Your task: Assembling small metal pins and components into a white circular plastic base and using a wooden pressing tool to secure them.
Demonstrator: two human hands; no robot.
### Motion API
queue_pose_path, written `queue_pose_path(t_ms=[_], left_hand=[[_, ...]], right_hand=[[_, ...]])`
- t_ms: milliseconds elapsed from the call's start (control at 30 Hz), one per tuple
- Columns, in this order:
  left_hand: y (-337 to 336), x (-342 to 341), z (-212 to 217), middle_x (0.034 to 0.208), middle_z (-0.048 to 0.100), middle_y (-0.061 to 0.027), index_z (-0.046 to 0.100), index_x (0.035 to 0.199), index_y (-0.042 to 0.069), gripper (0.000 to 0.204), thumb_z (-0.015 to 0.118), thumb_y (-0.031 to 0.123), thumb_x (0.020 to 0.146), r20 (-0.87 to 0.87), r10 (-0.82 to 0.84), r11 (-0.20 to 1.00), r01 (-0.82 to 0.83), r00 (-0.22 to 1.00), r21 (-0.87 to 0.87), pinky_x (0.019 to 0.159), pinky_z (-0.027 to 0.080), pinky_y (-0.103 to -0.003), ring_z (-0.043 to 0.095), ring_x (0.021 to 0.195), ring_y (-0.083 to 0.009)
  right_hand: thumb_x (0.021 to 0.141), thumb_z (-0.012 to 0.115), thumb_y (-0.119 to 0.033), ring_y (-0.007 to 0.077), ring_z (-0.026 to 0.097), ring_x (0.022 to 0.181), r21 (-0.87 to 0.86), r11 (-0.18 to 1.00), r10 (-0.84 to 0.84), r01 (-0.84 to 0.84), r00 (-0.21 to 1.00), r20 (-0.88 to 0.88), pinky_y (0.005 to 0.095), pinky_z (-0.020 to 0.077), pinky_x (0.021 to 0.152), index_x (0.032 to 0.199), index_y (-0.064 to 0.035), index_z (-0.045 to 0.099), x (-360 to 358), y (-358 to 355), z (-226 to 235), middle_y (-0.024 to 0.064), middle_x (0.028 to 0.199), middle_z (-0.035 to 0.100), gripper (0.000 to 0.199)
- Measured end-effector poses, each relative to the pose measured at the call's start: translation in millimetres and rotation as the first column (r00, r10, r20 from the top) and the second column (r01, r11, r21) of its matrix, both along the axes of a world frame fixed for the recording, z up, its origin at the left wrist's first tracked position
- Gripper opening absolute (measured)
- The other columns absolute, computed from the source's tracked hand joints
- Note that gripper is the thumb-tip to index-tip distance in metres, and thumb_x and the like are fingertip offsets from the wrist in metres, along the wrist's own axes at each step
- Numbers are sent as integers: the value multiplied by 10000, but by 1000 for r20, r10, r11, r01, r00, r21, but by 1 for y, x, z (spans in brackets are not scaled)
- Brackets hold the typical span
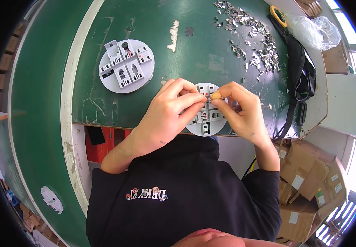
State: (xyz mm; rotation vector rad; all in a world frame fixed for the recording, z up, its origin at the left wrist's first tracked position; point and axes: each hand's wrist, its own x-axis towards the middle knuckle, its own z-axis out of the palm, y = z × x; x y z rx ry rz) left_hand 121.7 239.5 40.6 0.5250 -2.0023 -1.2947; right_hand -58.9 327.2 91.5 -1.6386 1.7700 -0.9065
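Near the front edge of the green table lies a round grey disc (194,129) carrying raised blocks with slots. Both of my hands meet over its upper part. My left hand (170,108) reaches in from the left, thumb and fingertips pinched together. From the other side comes my right hand (240,110), its thumb and index finger closed at the same spot; a yellowish cover wraps the index fingertip. Whatever small piece lies between the fingertips is too hidden to name. A second round grey disc (147,78) with similar blocks sits farther back on the left.
Many small metal clips (264,49) are scattered at the back right. Beyond them are a black bag (303,78), a yellow-rimmed ring (277,16) and a clear plastic bag (316,33). Cardboard boxes (305,177) stand at the lower right. A white oval part (52,200) lies far left.
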Motion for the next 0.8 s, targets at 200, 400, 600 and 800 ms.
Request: queue_pose_path(t_ms=[200,400,600,800], left_hand=[[0,4,-2,1017,598,-51,707,973,-13,184,691,-98,810,-9,46,989,-46,999,-141,711,464,-257,532,823,-154],[-3,5,-2,1020,604,-53,702,968,-20,189,687,-111,803,-8,27,989,-28,1000,-142,700,476,-249,543,819,-151],[-3,7,-3,1021,608,-52,706,963,-20,188,691,-107,797,-19,21,993,-23,1000,-115,703,478,-243,545,819,-147],[-3,7,-4,1018,611,-48,713,951,-17,183,704,-98,787,-25,18,995,-21,1000,-96,697,477,-240,547,815,-143]], right_hand=[[822,688,66,118,494,640,-56,998,21,-28,992,-120,231,393,566,911,-3,655,9,3,-9,47,901,650,118],[807,686,85,156,534,613,-167,980,59,-108,960,-273,259,432,533,929,4,643,11,4,-14,87,909,654,153],[795,679,93,191,544,582,-207,960,96,-187,918,-386,279,441,498,935,1,642,13,1,-14,107,915,653,170],[779,673,101,209,547,582,-179,956,136,-234,889,-437,287,444,495,928,2,639,13,2,-14,114,910,650,183]])
